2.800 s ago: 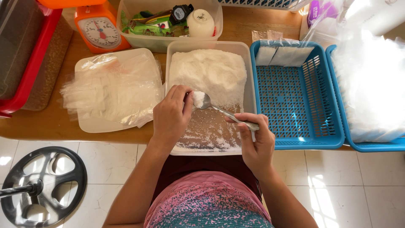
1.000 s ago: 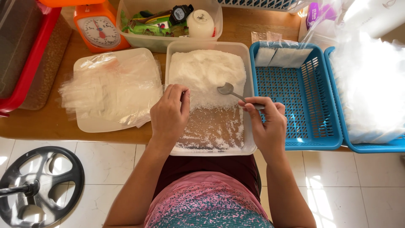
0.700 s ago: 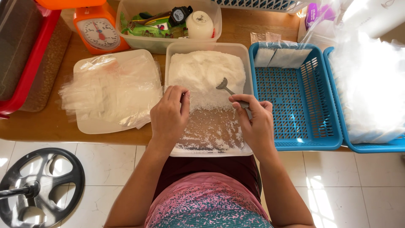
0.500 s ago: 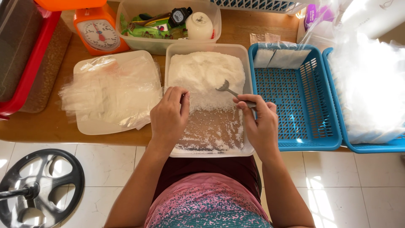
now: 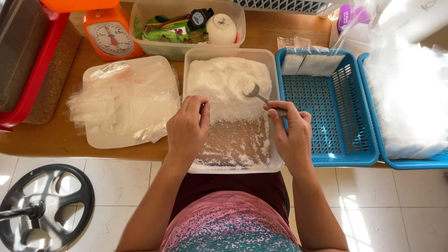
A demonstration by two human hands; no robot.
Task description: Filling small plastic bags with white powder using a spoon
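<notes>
Bare forearms, pink-teal speckled top, perhaps maroon shorts

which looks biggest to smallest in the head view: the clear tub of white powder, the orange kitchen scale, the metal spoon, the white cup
1. Clear tub of white powder, easily the largest.
2. Orange kitchen scale, though the frame's top edge cuts part of it off.
3. White cup and metal spoon: unsure, since the right hand hides most of the spoon's handle.

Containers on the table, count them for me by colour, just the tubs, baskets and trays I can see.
Clear tubs: 2, the powder tub under the spoon in the right hand, and the back tub
Blue baskets: 2, the near blue basket and the right blue basket
Red tray: 1, the red tray
White basket: 1, the white basket
Total: 6
</notes>
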